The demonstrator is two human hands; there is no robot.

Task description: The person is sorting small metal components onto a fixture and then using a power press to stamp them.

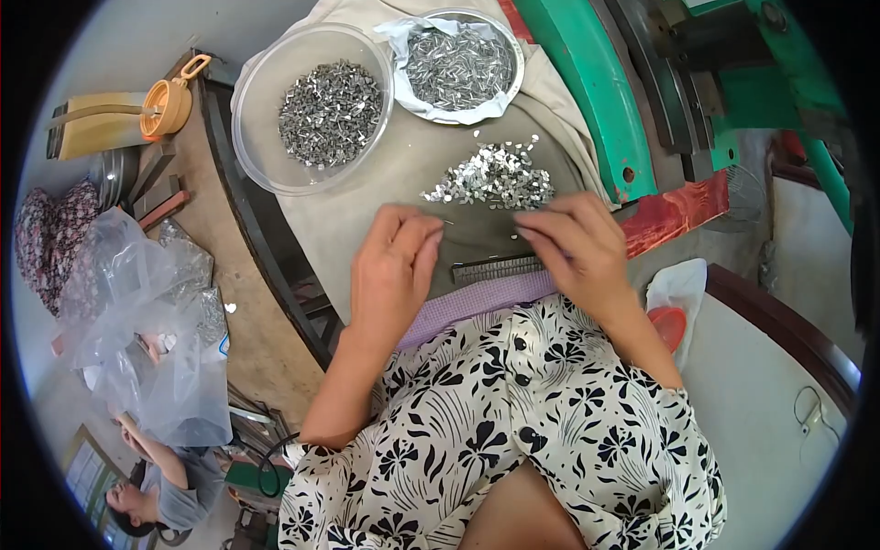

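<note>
My left hand (392, 266) is pinched, with a thin metal pin (448, 221) sticking out past its fingertips. My right hand (582, 252) is closed thumb to forefinger at the near right edge of a loose pile of small shiny metal pieces (495, 176); what it pinches, if anything, is too small to tell. Both hands are above the cloth-covered table (321, 229), apart from each other. Between them and my body lies a narrow slotted metal strip (500, 269), partly covered by my right hand.
Behind the pile stand a clear plastic bowl (246, 137) of small grey metal parts and a lined steel bowl (515, 69) of thin metal pins. A green machine (587, 101) borders the right. Plastic bags (156, 321) cover the left bench; another person (170, 486) sits beyond.
</note>
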